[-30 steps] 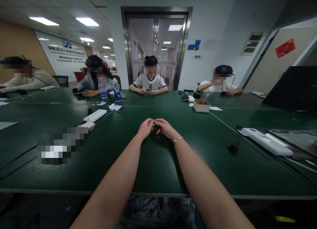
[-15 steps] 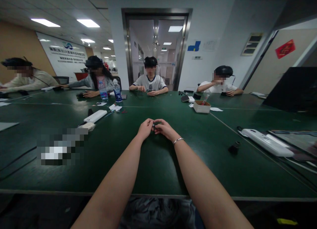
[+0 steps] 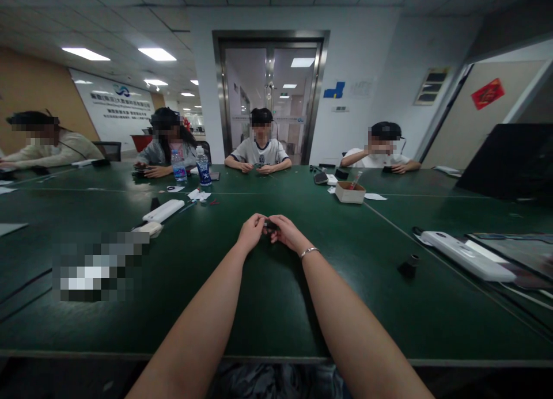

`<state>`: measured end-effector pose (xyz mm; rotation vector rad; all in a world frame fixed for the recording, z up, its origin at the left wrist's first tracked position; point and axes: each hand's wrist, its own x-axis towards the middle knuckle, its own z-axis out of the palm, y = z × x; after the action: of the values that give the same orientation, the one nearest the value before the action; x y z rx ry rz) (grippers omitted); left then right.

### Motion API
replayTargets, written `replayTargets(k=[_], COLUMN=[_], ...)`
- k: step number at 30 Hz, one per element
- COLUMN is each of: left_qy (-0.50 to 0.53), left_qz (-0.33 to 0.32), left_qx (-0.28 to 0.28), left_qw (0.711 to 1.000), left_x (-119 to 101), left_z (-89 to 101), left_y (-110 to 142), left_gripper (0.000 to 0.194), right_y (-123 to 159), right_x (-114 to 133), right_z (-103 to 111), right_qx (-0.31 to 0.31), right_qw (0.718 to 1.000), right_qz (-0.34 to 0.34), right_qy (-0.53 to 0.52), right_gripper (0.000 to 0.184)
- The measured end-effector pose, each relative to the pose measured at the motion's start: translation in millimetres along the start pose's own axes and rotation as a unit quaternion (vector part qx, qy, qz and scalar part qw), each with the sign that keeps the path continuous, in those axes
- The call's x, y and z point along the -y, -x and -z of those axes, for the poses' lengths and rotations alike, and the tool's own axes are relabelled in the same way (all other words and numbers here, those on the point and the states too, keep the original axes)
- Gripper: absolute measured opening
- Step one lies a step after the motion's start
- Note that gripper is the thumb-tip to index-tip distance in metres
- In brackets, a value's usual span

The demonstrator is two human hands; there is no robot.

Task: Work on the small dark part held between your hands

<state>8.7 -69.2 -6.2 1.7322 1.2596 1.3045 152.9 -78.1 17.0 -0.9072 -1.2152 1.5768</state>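
My left hand (image 3: 252, 232) and my right hand (image 3: 288, 233) meet over the middle of the green table (image 3: 276, 307). Between their fingertips is a small dark object (image 3: 270, 224), too small and too covered by fingers to name. Both hands are closed on it, the left from its left end and the right from the other side. A silver bracelet (image 3: 309, 252) circles my right wrist. Nothing else lies close to the hands.
A black piece (image 3: 408, 266) stands to the right, near a white power strip (image 3: 469, 255). Ahead are a small box (image 3: 350, 193) and two bottles (image 3: 203, 166). A white case (image 3: 164, 211) lies at left. Several people sit across the table.
The view has tilted up slightly, so everything sits lower. More of the dark object now shows between my fingertips. Across the table, one person's hand has drawn in towards the other.
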Motion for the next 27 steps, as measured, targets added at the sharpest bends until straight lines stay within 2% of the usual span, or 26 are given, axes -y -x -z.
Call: replayTargets(k=[4, 7, 14, 20, 27], left_qy=[-0.004, -0.010, 0.006, 0.025, 0.023], left_qz=[0.003, 0.013, 0.027, 0.031, 0.042], left_qx=[0.000, -0.006, -0.005, -0.005, 0.000], left_qw=[1.000, 1.000, 1.000, 0.999, 0.999], left_x=[4.5, 5.6, 1.3, 6.1, 0.2], left_z=[-1.5, -1.8, -1.2, -1.3, 0.0], left_y=[-2.2, -2.9, -2.5, -4.9, -2.2], left_gripper=[0.026, 0.025, 0.024, 0.024, 0.025], right_y=[0.3, 1.5, -1.8, -1.0, -4.3], right_x=[0.7, 1.9, 0.2, 0.5, -0.8], right_z=[-0.7, -0.7, 2.8, 5.3, 9.4], right_qx=[-0.010, -0.009, -0.004, 0.006, 0.021], right_qw=[1.000, 1.000, 1.000, 0.999, 0.998], right_qz=[-0.011, -0.014, -0.023, -0.020, -0.029], right_qy=[0.017, 0.007, -0.021, -0.050, -0.059], right_gripper=[0.006, 0.014, 0.004, 0.010, 0.010])
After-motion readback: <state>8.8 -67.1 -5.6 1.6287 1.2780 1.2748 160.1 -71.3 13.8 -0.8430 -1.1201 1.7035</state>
